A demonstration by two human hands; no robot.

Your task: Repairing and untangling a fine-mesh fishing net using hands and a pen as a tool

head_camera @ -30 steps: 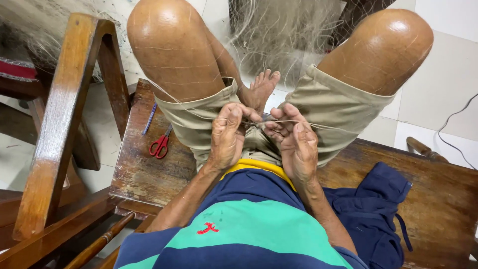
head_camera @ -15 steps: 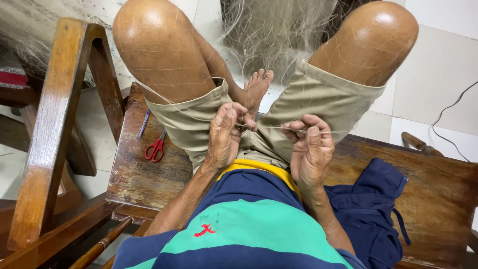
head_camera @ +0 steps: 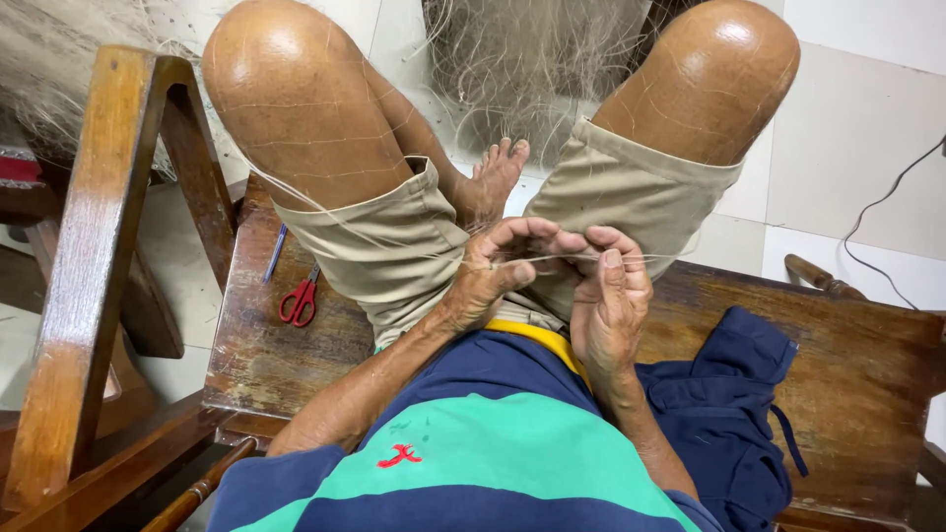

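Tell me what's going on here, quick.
A person sits on a wooden bench, knees up, working a thin pale line of fishing net between both hands. The left hand and right hand meet over the lap and pinch the strand between fingertips. Net drapes over the legs and piles on the floor ahead. Red scissors lie on the bench by the left thigh, a dark blue cloth by the right hip.
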